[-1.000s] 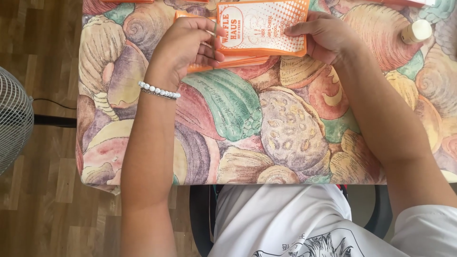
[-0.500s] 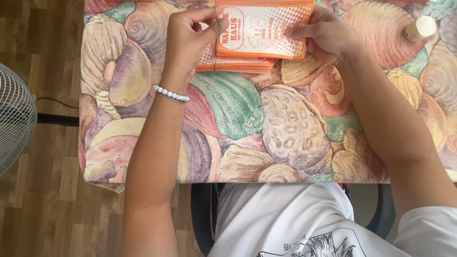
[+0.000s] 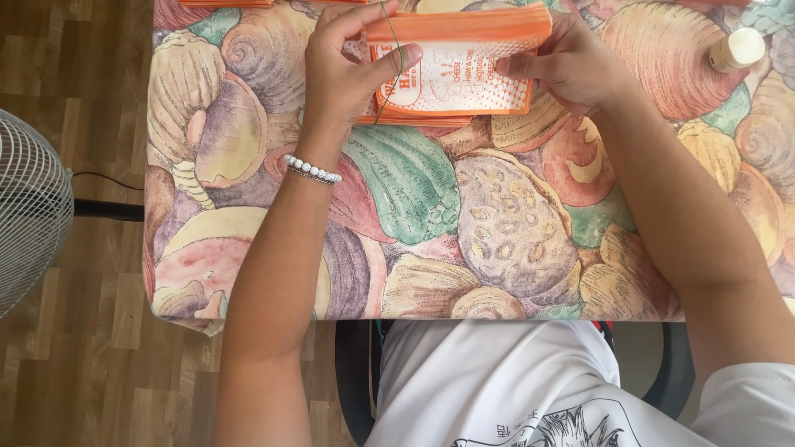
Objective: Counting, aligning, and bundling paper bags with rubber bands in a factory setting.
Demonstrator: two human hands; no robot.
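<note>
Left hand [image 3: 348,70] is pinched shut on the near left edge of the stack of orange paper bags [image 3: 457,66], thumb pressed flat across the printed front, and there is a thin green rubber band [image 3: 394,58] running up over that thumb and across the stack's left end. A moment ago the thumb was only gripping the corner and no band showed against the paper, so the loop looks newly brought across the bundle. Right hand [image 3: 571,62] is closed on the opposite edge, fingers curled behind and thumb on the front, steadying the stack; it has barely shifted its hold. The bundle itself has tipped: before, its printed face lay fairly open to view, now the thick orange top edge of many bags shows, so it stands more upright between the two hands, lifted just above a few more orange bags [image 3: 414,121] lying flat on the table [image 3: 464,232] with its shell-patterned cloth. My read is that the bags are gathered and squared and the banding is under way, not finished, since the loop sits only at one end. Off to the right a small cream bottle [image 3: 735,50] rests on the cloth, well apart; a white fan [image 3: 29,211] stands on the wooden floor [image 3: 91,372] at left.
</note>
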